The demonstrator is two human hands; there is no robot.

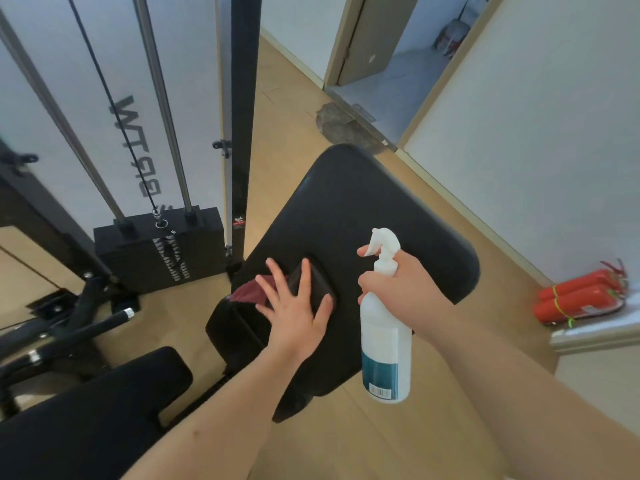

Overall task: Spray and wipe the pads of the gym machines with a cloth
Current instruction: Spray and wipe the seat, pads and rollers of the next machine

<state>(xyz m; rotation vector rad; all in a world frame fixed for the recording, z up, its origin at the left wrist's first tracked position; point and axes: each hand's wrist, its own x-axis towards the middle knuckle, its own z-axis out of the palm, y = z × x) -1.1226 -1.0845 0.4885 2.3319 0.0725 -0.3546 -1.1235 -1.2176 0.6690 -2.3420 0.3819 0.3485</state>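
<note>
L hand [294, 306], fingers spread flat, presses dark-red cloth [246, 292] (prob. folded under palm) on black padded machine pad [363, 209], R hand [398, 282] grips white plastic spray bottle [384, 341] by its neck; wipe w/ even, overlapping strokes.

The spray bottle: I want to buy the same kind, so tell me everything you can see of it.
The spray bottle is white, apparently plastic, with a white trigger head whose nozzle points left and a teal label with a barcode low on its body; the print is unreadable. It hangs roughly upright over the near right edge of the black pad. The right hand grips its neck, one finger at the trigger.
</note>
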